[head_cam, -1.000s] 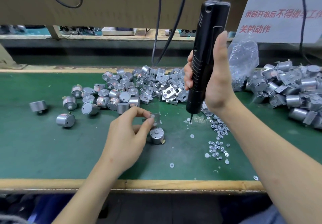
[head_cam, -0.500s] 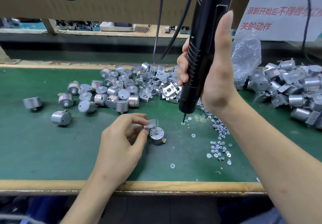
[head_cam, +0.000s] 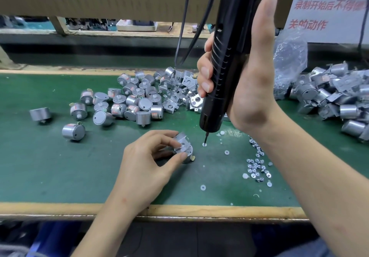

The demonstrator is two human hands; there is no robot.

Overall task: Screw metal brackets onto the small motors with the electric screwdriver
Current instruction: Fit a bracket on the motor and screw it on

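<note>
On one green mat [head_cam: 60, 176]: one electric screwdriver [head_cam: 225, 67], gripped upright by the right hand [head_cam: 253, 89] with fingers wrapped round the barrel, tip down on a small white piece [head_cam: 204, 144] just right of the left-hand grip, probably to pick up a fastener. Behind that grip, roughly two dozen bare motors [head_cam: 129, 101] and a heap of brackets [head_cam: 175, 89], too tangled to count, kept within reach. One motor [head_cam: 188, 156] steadied beneath the left hand [head_cam: 147, 169], thumb and fingers pinching one bracket [head_cam: 182, 140] onto its top for alignment. Right of the tip, about twenty screws [head_cam: 257, 167] and a few loose washers [head_cam: 203, 187].

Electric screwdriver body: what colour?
Black. The head view shows the electric screwdriver best, gripped in the right hand.
</note>
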